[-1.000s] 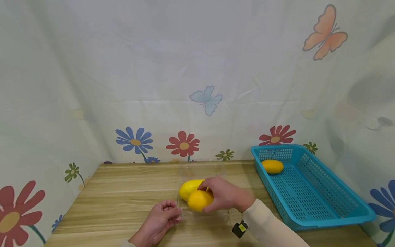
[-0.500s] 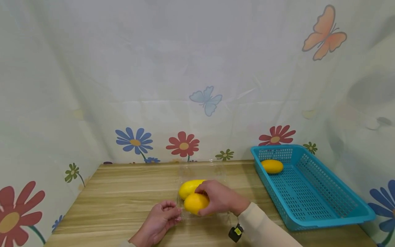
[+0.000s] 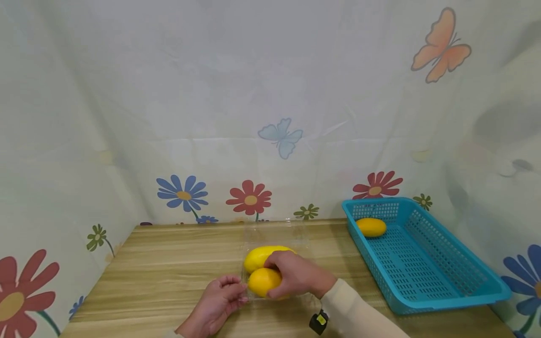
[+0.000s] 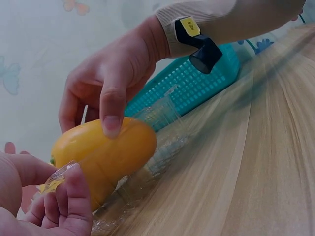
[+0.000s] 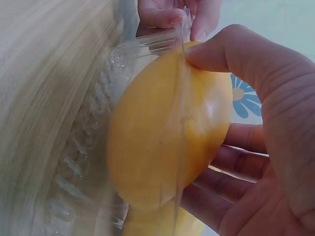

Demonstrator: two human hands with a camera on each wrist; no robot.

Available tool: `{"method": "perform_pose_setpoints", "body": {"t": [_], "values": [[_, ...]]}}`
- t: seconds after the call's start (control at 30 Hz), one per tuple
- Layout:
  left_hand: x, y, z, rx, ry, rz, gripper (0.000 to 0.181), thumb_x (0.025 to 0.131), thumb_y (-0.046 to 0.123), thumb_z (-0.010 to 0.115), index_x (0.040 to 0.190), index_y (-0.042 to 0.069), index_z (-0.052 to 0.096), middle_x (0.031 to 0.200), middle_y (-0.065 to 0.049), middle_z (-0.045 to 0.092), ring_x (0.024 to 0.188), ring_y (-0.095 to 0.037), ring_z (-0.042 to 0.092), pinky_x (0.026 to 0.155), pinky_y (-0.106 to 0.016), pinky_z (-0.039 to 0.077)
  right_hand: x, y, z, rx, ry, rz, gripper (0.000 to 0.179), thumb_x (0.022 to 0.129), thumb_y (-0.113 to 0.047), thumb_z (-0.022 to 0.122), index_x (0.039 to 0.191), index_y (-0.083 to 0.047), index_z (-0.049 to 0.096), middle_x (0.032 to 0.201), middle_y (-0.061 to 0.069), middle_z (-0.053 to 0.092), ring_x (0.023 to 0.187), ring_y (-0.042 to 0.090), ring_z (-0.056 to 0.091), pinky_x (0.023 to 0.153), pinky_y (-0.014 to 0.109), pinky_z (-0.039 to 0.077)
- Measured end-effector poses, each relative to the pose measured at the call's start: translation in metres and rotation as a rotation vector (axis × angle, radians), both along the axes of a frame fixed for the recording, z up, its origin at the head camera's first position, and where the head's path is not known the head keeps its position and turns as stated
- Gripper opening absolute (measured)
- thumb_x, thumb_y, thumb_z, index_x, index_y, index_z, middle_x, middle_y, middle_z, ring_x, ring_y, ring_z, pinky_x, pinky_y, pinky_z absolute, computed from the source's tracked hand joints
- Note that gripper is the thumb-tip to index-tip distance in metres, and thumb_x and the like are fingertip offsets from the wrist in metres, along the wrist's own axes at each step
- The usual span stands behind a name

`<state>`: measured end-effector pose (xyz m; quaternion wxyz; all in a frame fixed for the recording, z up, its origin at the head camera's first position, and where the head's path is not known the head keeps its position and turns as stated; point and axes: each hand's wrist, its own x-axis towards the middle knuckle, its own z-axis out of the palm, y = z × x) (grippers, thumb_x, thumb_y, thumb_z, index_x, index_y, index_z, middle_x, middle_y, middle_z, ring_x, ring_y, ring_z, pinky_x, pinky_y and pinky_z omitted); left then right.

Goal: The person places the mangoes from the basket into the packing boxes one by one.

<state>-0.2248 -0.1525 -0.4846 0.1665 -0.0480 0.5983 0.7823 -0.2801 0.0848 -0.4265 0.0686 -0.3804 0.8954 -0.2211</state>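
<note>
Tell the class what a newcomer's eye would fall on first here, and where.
Probably the bright blue basket on the right of the table, with a yellow fruit in its far left corner. Next, near the table's middle, the right hand grips a second yellow fruit at a clear plastic box, whose edge the left hand pinches.

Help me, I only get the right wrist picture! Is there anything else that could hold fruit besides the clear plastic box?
Observer: Yes, the head view shows a blue basket on the right side of the table.
Operator: Ooh, is anything in it?
Observer: One yellow fruit, in the far left corner.
Operator: And the held fruit, does it have any funny bits I'm missing?
Observer: The left wrist view shows a small green spot at one end.
</note>
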Motion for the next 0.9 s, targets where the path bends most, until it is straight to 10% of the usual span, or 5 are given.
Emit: {"method": "perform_pose_setpoints", "body": {"t": [0.9], "values": [[-0.0017, -0.0005, -0.0038, 0.017, -0.001, 0.016, 0.016, 0.099, 0.010, 0.063, 0.108, 0.004, 0.052, 0.085, 0.000, 0.063, 0.075, -0.010, 0.064, 0.077, -0.025, 0.060, 0.0036, -0.0057, -0.0037, 0.053, 0.069, 0.024, 0.045, 0.083, -0.044, 0.081, 0.116, -0.013, 0.073, 0.106, -0.008, 0.066, 0.090, 0.004, 0.054, 0.083, 0.014, 0.048]]}}
